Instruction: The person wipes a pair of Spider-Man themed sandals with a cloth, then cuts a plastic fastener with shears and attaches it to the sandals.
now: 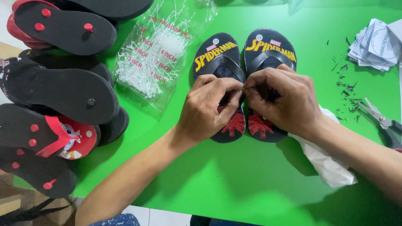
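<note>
Head view: both hands meet over a pair of dark flip-flops (245,62) on the green table (234,180). Left hand (211,106) and right hand (278,102) pinch something too thin to identify, hiding the sandals' middles. Scissors (383,121) are cut off at the right edge.

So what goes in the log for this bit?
left hand: pinching thin pin | right hand: pinching same pin | under hands: pair of dark rubber flip-flops | surface: green table
</note>
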